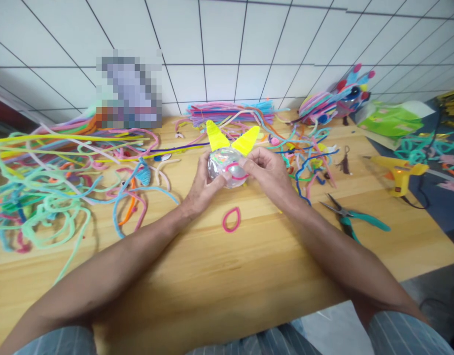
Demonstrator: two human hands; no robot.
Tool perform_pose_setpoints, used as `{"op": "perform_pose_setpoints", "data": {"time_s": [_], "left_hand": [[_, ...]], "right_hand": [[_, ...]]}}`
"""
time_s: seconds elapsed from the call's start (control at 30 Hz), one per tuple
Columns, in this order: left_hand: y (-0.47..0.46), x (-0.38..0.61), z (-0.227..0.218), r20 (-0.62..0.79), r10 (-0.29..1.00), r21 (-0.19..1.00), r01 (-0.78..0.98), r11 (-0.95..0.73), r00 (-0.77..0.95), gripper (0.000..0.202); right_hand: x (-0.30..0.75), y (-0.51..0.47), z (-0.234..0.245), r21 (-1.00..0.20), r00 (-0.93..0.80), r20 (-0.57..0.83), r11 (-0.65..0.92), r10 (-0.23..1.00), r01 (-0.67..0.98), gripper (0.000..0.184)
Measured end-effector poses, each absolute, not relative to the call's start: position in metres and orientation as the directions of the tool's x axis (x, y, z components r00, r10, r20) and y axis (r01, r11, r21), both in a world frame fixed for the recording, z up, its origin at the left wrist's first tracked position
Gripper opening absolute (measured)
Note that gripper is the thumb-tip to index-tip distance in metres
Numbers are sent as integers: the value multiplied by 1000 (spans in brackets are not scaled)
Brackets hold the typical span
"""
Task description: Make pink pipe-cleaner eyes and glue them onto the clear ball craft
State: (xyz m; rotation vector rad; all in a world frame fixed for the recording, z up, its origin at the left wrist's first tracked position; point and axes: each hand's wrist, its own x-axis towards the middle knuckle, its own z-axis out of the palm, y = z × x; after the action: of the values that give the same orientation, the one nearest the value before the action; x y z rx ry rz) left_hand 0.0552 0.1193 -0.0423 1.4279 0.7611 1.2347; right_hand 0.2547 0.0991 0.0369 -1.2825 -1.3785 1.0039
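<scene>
A shiny clear ball (227,166) with two yellow ear-like cones (216,136) on top sits between both hands above the wooden table (227,276). My left hand (203,186) cups the ball from the left, its thumb pressed on the front. My right hand (265,170) pinches a pink pipe-cleaner loop (237,172) against the ball's front. A second pink loop (231,219) lies on the table just below the hands.
Loose pipe cleaners (60,197) in many colours cover the table's left side and back. Teal-handled pliers (354,217) lie to the right, with a yellow glue gun (399,175) beyond. A colourful finished craft (337,101) stands at the back right by the tiled wall.
</scene>
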Motion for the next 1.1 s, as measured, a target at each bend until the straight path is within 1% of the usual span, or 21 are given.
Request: {"op": "perform_pose_setpoints", "data": {"time_s": [0.1,0.17,0.23,0.3,0.37,0.43,0.5,0.57,0.67,0.83,0.9,1.0,1.1], "left_hand": [[123,55,-48,275,930,954,-190,-232,243,80],[126,55,-52,269,935,952,-211,-222,229,78],[128,56,-54,263,938,948,-241,-207,226,74],[129,58,-54,254,940,944,-268,-191,227,72],[128,59,-52,241,944,943,-283,-174,225,71],[127,60,-49,228,949,942,-297,-157,220,74],[125,60,-46,219,952,941,-306,-147,214,76],[125,61,-46,225,952,939,-306,-155,210,75],[125,61,-47,248,946,934,-310,-176,209,73],[124,61,-48,256,944,933,-310,-185,208,74],[123,61,-48,264,938,935,-297,-192,224,74],[123,61,-47,285,932,934,-285,-216,226,71],[123,61,-47,299,929,936,-254,-242,217,72]], "right_hand": [[259,104,37,-991,4,86,85,996,105,40],[261,107,37,-993,9,92,91,996,79,40],[262,105,37,-982,65,153,144,986,125,36],[261,101,36,-935,137,297,258,945,244,28],[259,96,34,-819,125,493,410,861,402,16],[258,92,30,-643,19,661,554,750,528,7],[257,92,25,-482,-84,765,654,638,583,3],[256,93,20,-381,-138,821,711,555,591,7],[256,95,15,-300,-203,841,745,501,595,16],[259,93,11,-263,-304,766,707,567,657,24],[260,92,10,-251,-327,751,706,573,662,28],[261,93,8,-199,-348,772,723,532,662,32],[261,93,6,-166,-344,800,732,492,661,31]]}}
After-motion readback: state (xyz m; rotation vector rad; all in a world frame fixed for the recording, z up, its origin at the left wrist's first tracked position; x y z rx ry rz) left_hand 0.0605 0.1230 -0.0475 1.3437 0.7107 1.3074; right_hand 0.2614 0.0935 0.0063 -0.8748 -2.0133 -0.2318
